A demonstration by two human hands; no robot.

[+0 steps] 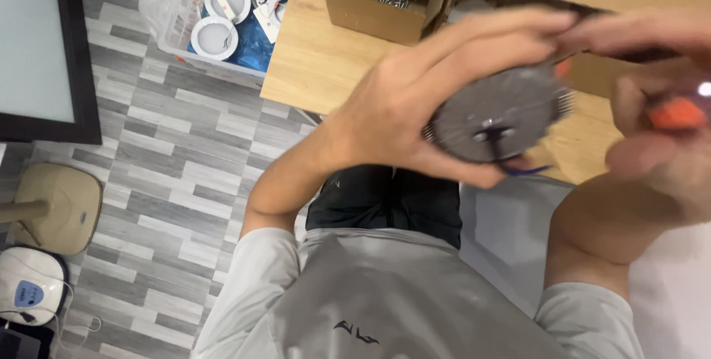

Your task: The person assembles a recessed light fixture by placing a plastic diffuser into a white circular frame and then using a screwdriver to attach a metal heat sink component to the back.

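Note:
My left hand [415,100] grips a round grey metal disc [496,111] with finned edges, fingers over its top and thumb under it. A short dark wire and a blue one stick out of the disc's lower middle. My right hand [652,137], blurred at the right edge, is closed around an orange-handled tool [678,114] next to the disc. Both hands are held above the front edge of a wooden table [311,62].
Two open cardboard boxes [370,11] stand on the table, one holding several small metal parts. A clear plastic bin [185,25] with white round lamp rings sits on the grey plank floor. A black-framed panel [44,48] and a beige stand base [63,207] are at the left.

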